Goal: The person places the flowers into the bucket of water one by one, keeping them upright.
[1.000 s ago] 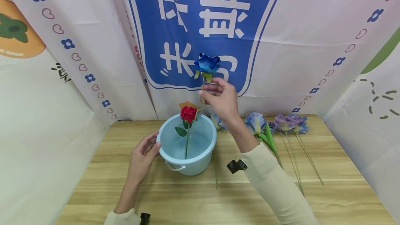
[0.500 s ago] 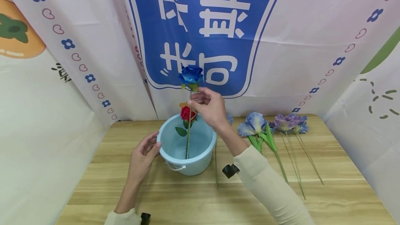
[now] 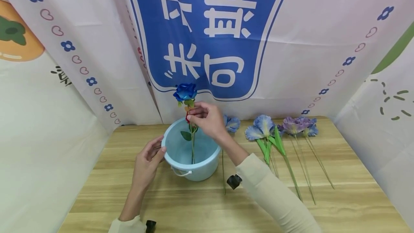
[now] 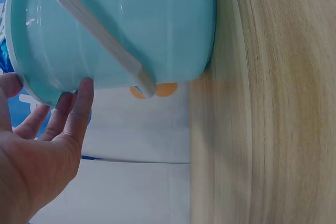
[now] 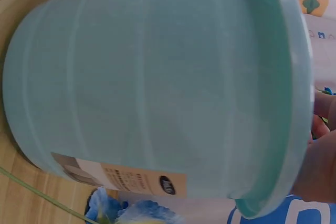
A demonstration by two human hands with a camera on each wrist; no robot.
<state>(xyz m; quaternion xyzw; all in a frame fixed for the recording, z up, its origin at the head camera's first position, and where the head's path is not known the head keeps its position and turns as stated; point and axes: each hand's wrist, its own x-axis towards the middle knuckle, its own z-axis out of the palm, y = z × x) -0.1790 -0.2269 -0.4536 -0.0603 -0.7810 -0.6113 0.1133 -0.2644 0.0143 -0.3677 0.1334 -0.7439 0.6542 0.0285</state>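
Note:
A light blue bucket (image 3: 200, 171) stands upright on the table. My left hand (image 3: 146, 163) holds its left rim; in the left wrist view the thumb is at the rim and the fingers (image 4: 79, 108) lie along the outer wall. Above the bucket, my right hand (image 3: 209, 120) pinches the stem of a blue rose (image 3: 185, 92) just under the bloom, its stem reaching down inside. A red rose (image 3: 187, 118) stands in the bucket, its bloom mostly hidden behind my right fingers. In the right wrist view the bucket wall (image 5: 157, 77) covers much of the right hand (image 5: 321, 169).
Right of the bucket, blue iris-like flowers (image 3: 263, 125) and purple ones (image 3: 293, 126) lie with stems toward me on the wooden table (image 3: 258, 215). Another blue flower (image 3: 232, 123) lies close behind the bucket. A white handle (image 4: 94, 30) hangs at its side. A printed cloth (image 3: 291, 67) rises behind.
My right hand has moved left and down with the blue rose, lowering its stem into the bucket. The blue bloom now sits lower, and my fingers cover the red bloom. The left hand stays put.

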